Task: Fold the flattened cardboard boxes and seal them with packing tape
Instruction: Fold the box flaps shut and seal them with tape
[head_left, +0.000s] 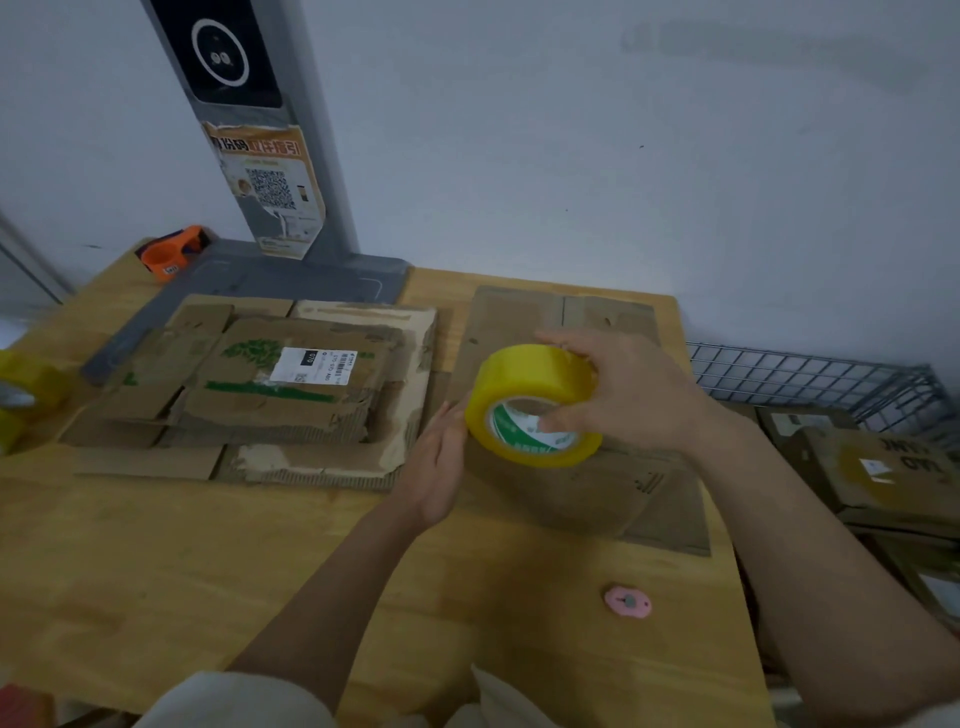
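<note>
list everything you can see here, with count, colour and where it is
tape roll: 1, yellow, held above the right cardboard
more tape: yellow, table's left edge, partly cut off
flat cardboard stack: 1 pile, brown, table centre-left
flat cardboard: brown, table right, under the hands
pink cutter: 1, table front right
orange dispenser: 1, back left
grey stand: 1, back of table
wire basket: 1, grey, right, boxes below it
table: 1, wooden
left hand: touches the roll's side
right hand: grips the roll

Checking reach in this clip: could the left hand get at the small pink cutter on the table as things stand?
Probably yes: the left hand only touches the tape roll, and bare table lies between it and the pink cutter.
</note>
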